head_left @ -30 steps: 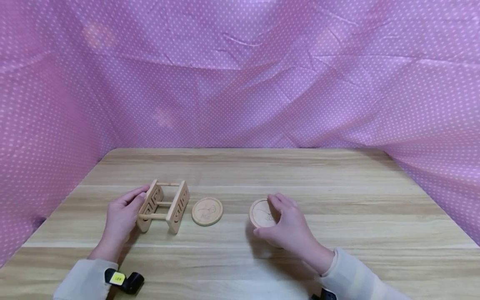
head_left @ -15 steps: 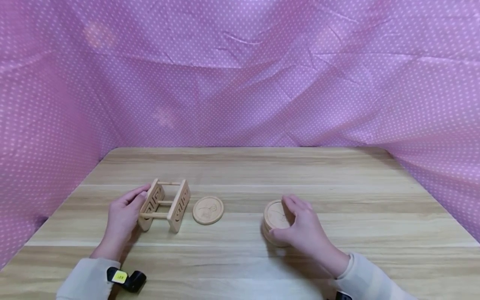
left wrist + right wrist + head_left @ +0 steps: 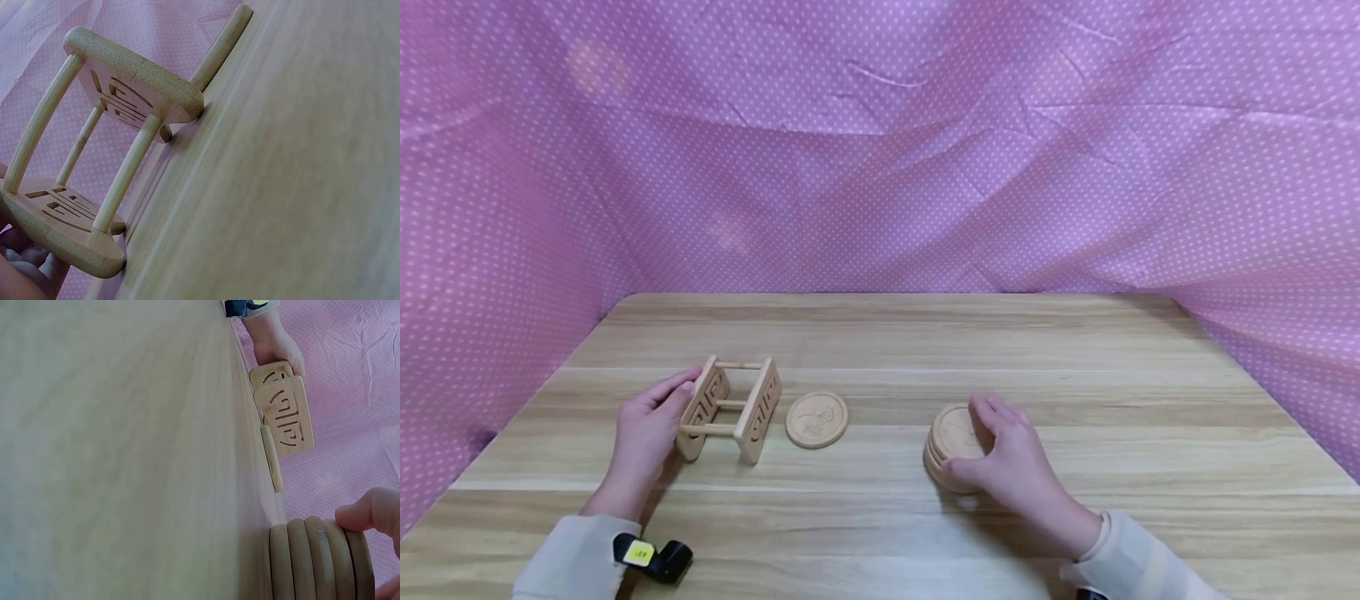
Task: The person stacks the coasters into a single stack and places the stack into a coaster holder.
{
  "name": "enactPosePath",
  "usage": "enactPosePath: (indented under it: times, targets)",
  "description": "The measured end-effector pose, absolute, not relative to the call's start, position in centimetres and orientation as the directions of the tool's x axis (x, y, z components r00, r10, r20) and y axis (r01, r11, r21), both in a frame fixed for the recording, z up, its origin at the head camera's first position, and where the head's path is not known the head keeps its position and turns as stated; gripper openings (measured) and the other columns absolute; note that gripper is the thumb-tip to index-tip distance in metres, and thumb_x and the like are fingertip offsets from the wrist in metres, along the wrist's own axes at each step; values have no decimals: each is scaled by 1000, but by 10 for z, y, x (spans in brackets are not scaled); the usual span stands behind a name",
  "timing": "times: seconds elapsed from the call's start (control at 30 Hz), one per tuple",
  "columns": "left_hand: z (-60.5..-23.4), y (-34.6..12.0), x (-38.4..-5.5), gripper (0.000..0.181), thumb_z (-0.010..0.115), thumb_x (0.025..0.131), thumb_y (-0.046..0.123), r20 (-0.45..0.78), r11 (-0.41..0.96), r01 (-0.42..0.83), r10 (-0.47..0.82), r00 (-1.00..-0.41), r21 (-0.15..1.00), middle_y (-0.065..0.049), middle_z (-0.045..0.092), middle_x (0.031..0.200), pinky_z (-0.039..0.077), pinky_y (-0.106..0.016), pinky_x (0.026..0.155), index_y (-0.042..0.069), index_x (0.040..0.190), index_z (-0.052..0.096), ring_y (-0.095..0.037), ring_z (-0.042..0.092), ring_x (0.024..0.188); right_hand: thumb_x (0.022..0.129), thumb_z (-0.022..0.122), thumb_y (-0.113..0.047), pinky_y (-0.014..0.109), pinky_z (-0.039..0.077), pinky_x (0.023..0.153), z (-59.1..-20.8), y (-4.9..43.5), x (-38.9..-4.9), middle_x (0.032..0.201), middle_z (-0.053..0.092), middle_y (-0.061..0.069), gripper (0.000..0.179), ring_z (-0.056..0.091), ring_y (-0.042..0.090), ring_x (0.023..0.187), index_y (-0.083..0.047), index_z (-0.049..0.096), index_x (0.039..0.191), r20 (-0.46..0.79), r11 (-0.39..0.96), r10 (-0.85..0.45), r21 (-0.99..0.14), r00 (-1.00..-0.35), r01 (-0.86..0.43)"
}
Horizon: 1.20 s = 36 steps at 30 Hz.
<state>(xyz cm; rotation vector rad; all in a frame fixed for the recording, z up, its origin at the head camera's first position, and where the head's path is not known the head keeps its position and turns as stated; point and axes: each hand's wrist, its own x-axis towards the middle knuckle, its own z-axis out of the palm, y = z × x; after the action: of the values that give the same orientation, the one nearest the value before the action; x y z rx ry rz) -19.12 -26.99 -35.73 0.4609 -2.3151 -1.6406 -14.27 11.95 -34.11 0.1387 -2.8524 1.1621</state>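
My left hand [image 3: 643, 437] grips the left side panel of a small wooden coaster rack [image 3: 758, 412], which stands on the table. The rack has two cut-out panels joined by round rods; in the left wrist view my curled fingers [image 3: 31, 262] are behind the near panel. One round wooden coaster [image 3: 817, 420] with an engraved drawing lies flat just right of the rack. Farther right, my right hand [image 3: 1011, 454] holds the top coaster [image 3: 957, 431] of a stack by its edge, thumb on the near side. Several coasters [image 3: 303, 559] lie stacked beneath it, slightly uneven.
The wooden table [image 3: 880, 533] reaches back to a pink polka-dot cloth [image 3: 880, 167] that hangs behind and along both sides. A black wrist camera [image 3: 668, 562] is strapped at my left sleeve.
My right hand has moved right with the coaster, which now sits over the stack; more of the lower coasters shows. The left hand, rack and single coaster stay nearly still.
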Motion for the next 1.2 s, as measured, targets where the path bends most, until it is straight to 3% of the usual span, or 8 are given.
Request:
enactPosePath:
  times: [0.17,0.47,0.83,1.1,1.2]
  targets:
    - [-356,-270,-191,40,55,89,34,21,309,-113,-399,-917,944,-9,49,132,49,-10,71,14,124,55,7,53,87,59,80,-25,55,21,108,-342,118,-143,140,34,24,91,26,43,130,5,38,134,80,725,-74,-680,-994,-109]
    - [-357,-269,-190,38,56,89,30,42,298,-91,-412,-910,950,5,57,122,49,-9,70,11,122,57,11,53,82,61,78,-26,53,23,108,-340,115,-141,141,33,24,92,26,41,129,8,33,135,70,753,-115,-644,-991,-133]
    - [-356,-268,-190,38,57,89,29,49,286,-76,-404,-913,955,6,58,120,49,-10,70,10,121,58,10,54,82,62,79,-42,55,21,108,-335,115,-140,147,22,20,104,18,39,134,-1,25,141,92,739,-149,-652,-985,-172]
    - [-356,-270,-190,39,56,89,32,21,281,-102,-404,-915,954,-1,53,127,49,-9,71,13,123,56,8,54,87,66,79,-27,48,27,108,-331,99,-143,138,40,19,86,34,35,129,5,38,134,260,680,-176,-665,-949,-308]
    - [-356,-269,-190,40,56,89,33,14,277,-107,-403,-915,955,0,53,127,48,-9,71,13,123,56,8,53,88,67,79,-27,46,29,108,-328,92,-144,137,42,17,82,36,33,128,3,40,133,263,666,-178,-677,-948,-313]
